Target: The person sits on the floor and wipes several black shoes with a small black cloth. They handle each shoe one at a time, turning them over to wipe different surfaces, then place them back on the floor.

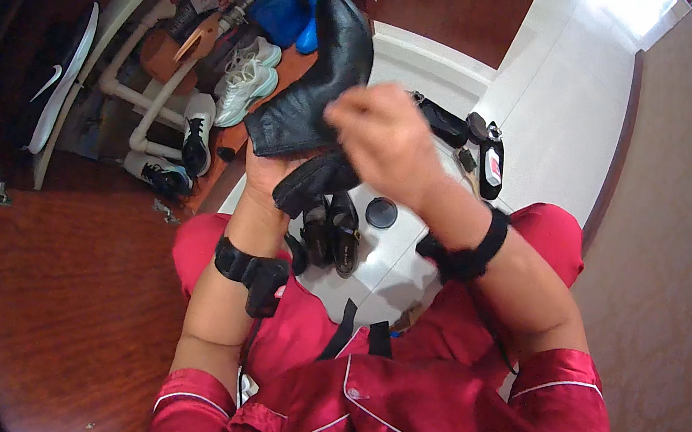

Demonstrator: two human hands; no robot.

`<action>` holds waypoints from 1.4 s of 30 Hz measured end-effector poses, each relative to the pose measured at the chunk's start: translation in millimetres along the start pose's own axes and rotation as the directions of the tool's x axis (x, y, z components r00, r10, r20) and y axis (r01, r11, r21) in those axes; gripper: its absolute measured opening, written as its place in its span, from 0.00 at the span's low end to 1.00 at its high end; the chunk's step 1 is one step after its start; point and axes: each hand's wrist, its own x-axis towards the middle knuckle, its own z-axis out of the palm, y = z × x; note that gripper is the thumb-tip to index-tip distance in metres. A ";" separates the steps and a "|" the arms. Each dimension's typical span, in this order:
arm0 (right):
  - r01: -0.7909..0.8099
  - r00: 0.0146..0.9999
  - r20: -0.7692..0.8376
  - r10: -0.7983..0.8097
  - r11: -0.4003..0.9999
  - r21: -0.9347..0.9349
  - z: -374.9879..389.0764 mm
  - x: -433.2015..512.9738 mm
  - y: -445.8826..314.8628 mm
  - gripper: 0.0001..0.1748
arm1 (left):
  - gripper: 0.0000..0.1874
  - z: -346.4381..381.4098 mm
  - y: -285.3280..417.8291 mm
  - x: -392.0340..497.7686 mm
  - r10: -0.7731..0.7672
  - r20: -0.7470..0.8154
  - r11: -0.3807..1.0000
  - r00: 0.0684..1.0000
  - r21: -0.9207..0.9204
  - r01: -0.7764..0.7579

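Note:
A black leather boot (336, 60) rests on my left hand (263, 175), whose fingers are mostly hidden beneath it. Its opened shaft or flap (317, 183) hangs over my left palm and wrist. My right hand (389, 132) is at the boot's right side, blurred, with fingers curled; whether it pinches part of the leather cannot be told. Below the boot, a pair of dark strapped shoes (331, 234) stands on the tiled floor, beside a round black lid or tin (381, 212).
At the left, an open cabinet holds white sneakers (248, 84), black-and-white sneakers (197, 135), blue boots (293, 7) and white pipes (130, 90). Black shoes (444, 123), a brush (466, 160) and a small white container (493, 169) lie on the floor at the right, near a patterned wall (665, 277).

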 end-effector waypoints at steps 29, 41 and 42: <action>-0.051 0.991 -0.132 0.012 0.952 -0.302 -30.1 44.1 25.2 0.12 | 0.14 -17.8 -24.5 -31.4 -0.010 0.445 -0.661 0.895 0.669 -0.340; -0.453 0.879 -0.225 0.419 0.883 -0.126 -42.8 37.7 52.6 0.12 | 0.27 -19.7 -11.6 -41.9 -0.062 0.147 -0.540 0.987 0.827 -0.157; -0.450 0.878 -0.243 0.412 0.884 -0.128 -42.1 38.5 51.8 0.11 | 0.26 -16.8 -12.1 -41.5 -0.080 0.190 -0.486 0.978 0.849 -0.205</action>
